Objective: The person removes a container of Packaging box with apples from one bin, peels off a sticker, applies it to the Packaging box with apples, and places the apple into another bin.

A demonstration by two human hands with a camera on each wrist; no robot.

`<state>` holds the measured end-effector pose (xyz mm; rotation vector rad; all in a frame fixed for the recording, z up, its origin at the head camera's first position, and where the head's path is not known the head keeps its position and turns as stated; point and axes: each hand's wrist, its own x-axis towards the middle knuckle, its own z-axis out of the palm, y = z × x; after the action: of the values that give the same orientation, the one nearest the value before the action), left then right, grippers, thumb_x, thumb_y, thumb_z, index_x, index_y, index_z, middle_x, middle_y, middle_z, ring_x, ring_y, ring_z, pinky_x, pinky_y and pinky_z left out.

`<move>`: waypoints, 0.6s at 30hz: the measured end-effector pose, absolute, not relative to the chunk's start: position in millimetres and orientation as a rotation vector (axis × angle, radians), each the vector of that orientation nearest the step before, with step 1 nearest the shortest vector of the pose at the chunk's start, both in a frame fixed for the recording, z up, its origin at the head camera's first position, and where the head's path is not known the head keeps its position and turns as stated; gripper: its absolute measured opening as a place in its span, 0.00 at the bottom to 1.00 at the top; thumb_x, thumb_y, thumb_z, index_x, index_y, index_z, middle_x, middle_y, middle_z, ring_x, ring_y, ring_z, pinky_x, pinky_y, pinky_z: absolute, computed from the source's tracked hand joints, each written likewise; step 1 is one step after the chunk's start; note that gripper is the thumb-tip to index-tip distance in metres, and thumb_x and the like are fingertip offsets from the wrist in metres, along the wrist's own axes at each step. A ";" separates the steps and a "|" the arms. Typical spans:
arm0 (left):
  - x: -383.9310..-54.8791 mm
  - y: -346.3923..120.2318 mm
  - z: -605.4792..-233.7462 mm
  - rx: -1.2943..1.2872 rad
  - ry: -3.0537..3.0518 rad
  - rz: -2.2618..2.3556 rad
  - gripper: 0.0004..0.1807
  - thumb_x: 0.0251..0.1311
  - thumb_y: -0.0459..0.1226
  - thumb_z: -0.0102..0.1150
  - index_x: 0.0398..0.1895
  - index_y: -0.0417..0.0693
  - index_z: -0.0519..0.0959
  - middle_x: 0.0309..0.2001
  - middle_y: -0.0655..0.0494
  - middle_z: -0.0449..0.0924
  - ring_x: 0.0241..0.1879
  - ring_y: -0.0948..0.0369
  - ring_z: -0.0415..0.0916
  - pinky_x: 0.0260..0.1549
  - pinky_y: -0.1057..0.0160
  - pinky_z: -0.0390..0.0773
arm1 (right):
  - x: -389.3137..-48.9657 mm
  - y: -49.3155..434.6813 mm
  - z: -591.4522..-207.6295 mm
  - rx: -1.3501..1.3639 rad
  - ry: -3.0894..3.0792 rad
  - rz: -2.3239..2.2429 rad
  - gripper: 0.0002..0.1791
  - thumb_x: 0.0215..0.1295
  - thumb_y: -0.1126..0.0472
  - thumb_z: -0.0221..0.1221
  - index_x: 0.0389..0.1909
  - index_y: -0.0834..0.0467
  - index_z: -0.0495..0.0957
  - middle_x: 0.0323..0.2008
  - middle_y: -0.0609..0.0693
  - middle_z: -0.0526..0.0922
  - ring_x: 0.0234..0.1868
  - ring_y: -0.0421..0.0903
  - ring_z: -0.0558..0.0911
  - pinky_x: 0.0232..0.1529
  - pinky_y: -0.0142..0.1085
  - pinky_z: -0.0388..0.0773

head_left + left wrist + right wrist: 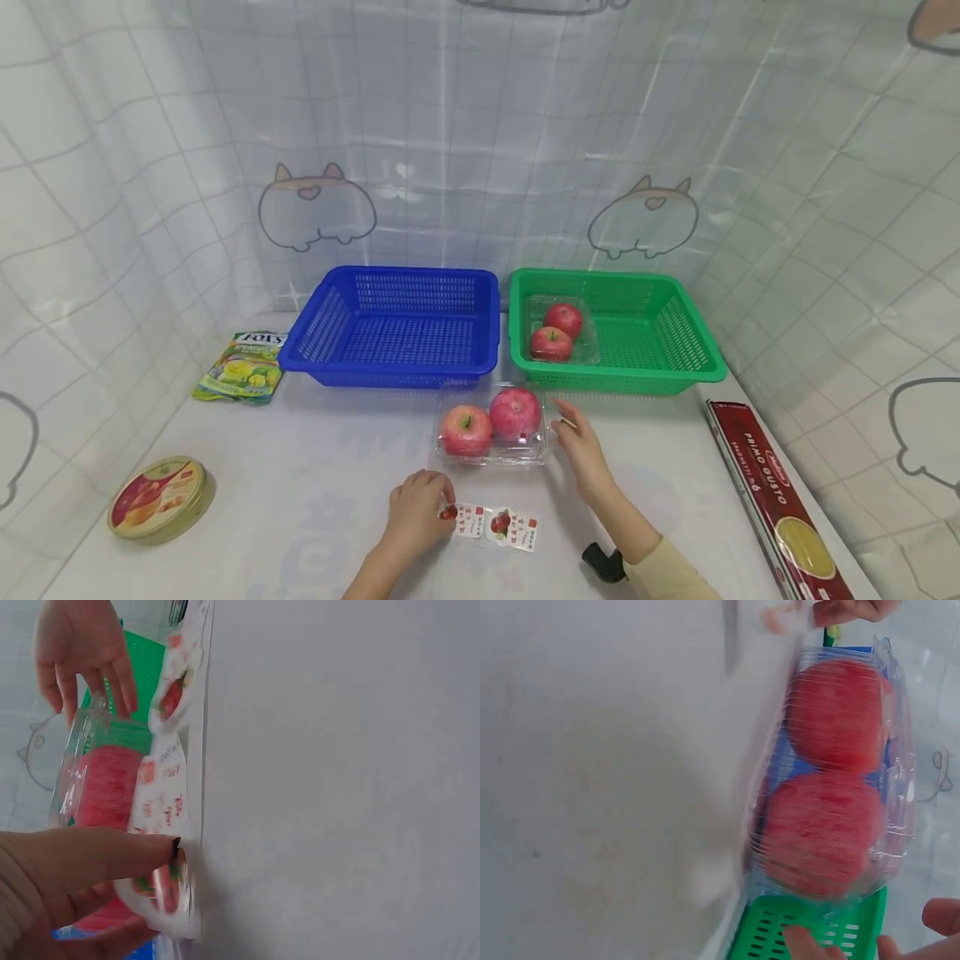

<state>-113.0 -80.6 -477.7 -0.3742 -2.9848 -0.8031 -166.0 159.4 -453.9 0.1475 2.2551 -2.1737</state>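
Observation:
My left hand (pixel 420 512) pinches the end of a strip of printed apple stickers (pixel 512 529) between thumb and fingers. In the left wrist view the thumb presses over one round red-and-green label (pixel 166 889). Just beyond the strip sits a clear plastic clamshell box (pixel 525 456), its lid over two red apples (pixel 467 431). My right hand (pixel 581 450) is at the right side of this box, fingers loosely bent and holding nothing. The right wrist view shows its fingertips (pixel 802 945) near the box's end.
Behind the box stand a blue basket (pixel 390 371) and a green basket (pixel 637 379), which holds another clear box of apples (pixel 551 343). At left lie a FOX'S candy bag (pixel 243 367) and a round tin (pixel 159 498). A red spaghetti box (pixel 776 500) lies along the right edge.

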 end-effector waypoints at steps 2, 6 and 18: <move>-114.2 -82.1 -476.4 -0.400 -2.975 -0.888 0.15 0.35 0.33 0.70 0.21 0.54 0.71 0.26 0.59 0.74 0.33 0.56 0.72 0.33 0.50 0.68 | -163.9 158.5 -451.7 0.149 2.351 -2.164 0.25 0.66 0.66 0.47 0.64 0.67 0.60 0.65 0.66 0.59 0.65 0.62 0.58 0.63 0.54 0.56; -115.2 -89.0 -469.6 -0.454 -2.967 -1.319 0.10 0.44 0.33 0.67 0.23 0.48 0.72 0.21 0.63 0.71 0.23 0.66 0.66 0.24 0.64 0.65 | -155.6 154.1 -445.7 0.033 2.570 -2.161 0.19 0.64 0.68 0.51 0.56 0.66 0.69 0.59 0.61 0.67 0.62 0.56 0.63 0.60 0.48 0.62; -121.3 -92.0 -458.3 -0.591 -2.697 -2.348 0.13 0.56 0.38 0.61 0.35 0.35 0.75 0.27 0.59 0.77 0.29 0.64 0.75 0.29 0.65 0.76 | -131.0 126.6 -438.1 -1.191 2.828 -1.339 0.13 0.56 0.61 0.62 0.44 0.50 0.79 0.44 0.41 0.77 0.49 0.41 0.72 0.49 0.40 0.70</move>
<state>-121.3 -92.0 -458.3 -0.5905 -2.6973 -2.3480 -131.0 126.6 -438.1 -1.1912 2.8281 -1.3388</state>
